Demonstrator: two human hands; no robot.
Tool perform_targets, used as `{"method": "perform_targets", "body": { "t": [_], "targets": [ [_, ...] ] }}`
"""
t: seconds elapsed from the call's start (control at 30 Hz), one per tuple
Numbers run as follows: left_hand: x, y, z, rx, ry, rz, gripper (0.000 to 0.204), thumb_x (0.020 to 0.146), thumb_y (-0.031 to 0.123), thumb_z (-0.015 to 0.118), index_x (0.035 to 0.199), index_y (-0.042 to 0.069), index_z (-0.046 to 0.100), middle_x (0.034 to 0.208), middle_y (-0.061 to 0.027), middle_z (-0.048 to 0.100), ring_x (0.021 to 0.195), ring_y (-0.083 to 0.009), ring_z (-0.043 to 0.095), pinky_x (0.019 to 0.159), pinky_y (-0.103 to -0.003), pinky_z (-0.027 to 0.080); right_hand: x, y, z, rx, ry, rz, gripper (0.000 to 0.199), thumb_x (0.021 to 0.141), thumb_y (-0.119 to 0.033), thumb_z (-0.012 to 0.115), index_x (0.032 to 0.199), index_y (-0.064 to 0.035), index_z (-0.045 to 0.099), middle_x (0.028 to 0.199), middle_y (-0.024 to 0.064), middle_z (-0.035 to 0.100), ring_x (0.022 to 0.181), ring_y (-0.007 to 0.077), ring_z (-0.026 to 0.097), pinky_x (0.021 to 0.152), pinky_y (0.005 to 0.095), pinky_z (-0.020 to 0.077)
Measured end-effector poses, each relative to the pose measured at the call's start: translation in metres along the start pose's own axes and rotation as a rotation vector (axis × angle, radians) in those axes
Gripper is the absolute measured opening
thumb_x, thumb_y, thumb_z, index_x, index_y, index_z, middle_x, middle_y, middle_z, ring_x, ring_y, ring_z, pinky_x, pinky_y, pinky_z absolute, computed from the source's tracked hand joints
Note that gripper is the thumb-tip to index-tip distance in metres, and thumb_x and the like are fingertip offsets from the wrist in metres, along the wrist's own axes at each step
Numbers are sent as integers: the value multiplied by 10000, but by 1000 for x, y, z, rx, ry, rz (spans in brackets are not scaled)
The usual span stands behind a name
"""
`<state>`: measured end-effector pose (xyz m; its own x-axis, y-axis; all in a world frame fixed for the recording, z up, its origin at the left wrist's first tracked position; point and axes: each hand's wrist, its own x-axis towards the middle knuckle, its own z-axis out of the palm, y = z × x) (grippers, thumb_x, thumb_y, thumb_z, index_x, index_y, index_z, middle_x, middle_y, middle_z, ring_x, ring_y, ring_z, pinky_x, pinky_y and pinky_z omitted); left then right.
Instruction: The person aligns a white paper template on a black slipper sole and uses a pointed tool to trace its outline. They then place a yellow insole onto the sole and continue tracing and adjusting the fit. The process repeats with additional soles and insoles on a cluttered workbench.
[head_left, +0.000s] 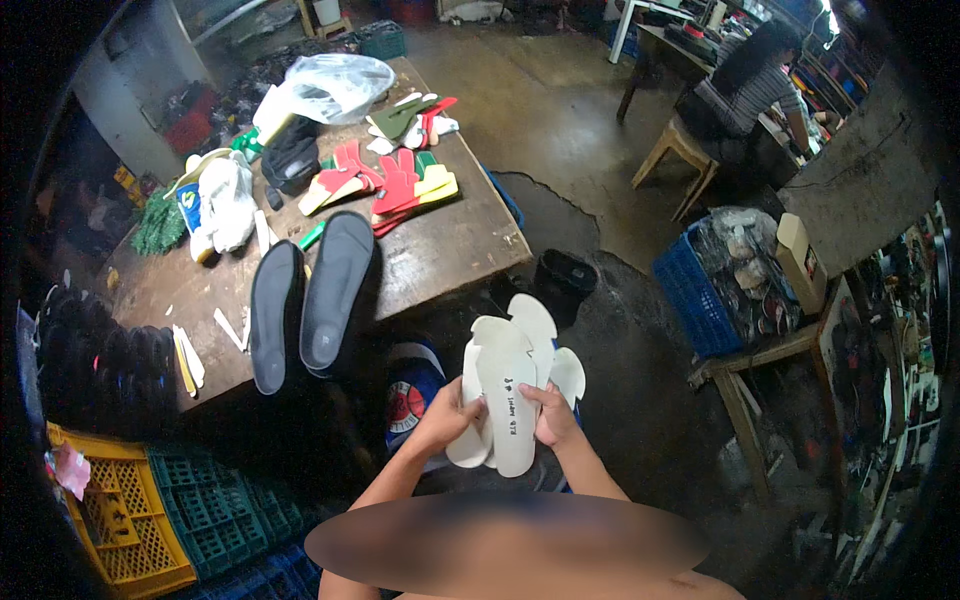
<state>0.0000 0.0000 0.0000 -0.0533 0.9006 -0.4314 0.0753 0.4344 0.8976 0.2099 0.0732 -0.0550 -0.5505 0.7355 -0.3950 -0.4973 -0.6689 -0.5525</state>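
Observation:
Several white insole-shaped pieces (508, 400) are fanned out in front of me, between both hands. Handwriting in dark ink runs along the top one. My left hand (450, 415) grips the pieces at their left edge, with the thumb over the front. On the other side my right hand (552, 415) is closed on the right edge, its thumb pressed on the top piece. The fingers behind the stack are hidden. Two dark shoe insoles, one (340, 290) larger in view than the other (275, 315), lie at the near edge of the wooden table.
The wooden table (440, 265) bears red, yellow and green cut pieces (400, 195), plastic bags (335, 85) and thin strips. Yellow (120, 510) and green crates (215, 510) stand at lower left. A blue crate (690, 290) is on the right; beyond it a person (750, 85) sits.

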Motion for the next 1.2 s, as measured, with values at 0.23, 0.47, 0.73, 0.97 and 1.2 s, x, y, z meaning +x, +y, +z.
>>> {"method": "perform_targets", "body": {
  "t": [0.23, 0.47, 0.73, 0.97, 1.2],
  "targets": [
    [3, 1, 26, 357, -130, 88, 399, 949, 201, 744, 1209, -72, 616, 1015, -209, 733, 989, -306, 708, 882, -429, 535, -30, 1, -45, 261, 140, 19, 455, 953, -319, 647, 1314, -42, 634, 1100, 127, 744, 921, 278, 744, 850, 461, 621],
    [26, 0, 55, 306, -125, 92, 571, 855, 200, 832, 1287, -94, 603, 1191, -270, 731, 1141, -340, 710, 1007, -433, 526, -40, -18, -47, 317, 166, -129, 481, 951, -207, 673, 1386, -23, 579, 1272, 150, 699, 1182, 304, 672, 1008, 453, 562],
    [6, 30, 40, -190, 80, 284, 364, 1087, 179, 537, 1376, -41, 548, 1246, -142, 694, 1144, -198, 655, 997, -347, 517, -58, -46, 43, -162, 271, -405, 429, 851, 57, 808, 1254, 20, 666, 1171, 99, 751, 1034, 214, 726, 966, 374, 574],
    [2, 43, 28, 79, 305, 554, 350, 1147, 271, 378, 1249, -34, 514, 1103, -183, 638, 1049, -252, 634, 947, -365, 494, -35, -45, 62, -145, 141, -316, 489, 896, -63, 825, 1333, 4, 616, 1273, 97, 705, 1152, 200, 671, 1008, 374, 524],
    [-3, 38, 25, -53, 208, 598, 711, 1127, 533, 217, 1479, -37, 456, 1330, -271, 613, 1264, -385, 601, 1061, -430, 461, -14, -31, 93, -272, 13, -408, 686, 843, -30, 866, 1409, -6, 480, 1324, 98, 655, 1160, 203, 652, 1034, 372, 521]
  ]
}}
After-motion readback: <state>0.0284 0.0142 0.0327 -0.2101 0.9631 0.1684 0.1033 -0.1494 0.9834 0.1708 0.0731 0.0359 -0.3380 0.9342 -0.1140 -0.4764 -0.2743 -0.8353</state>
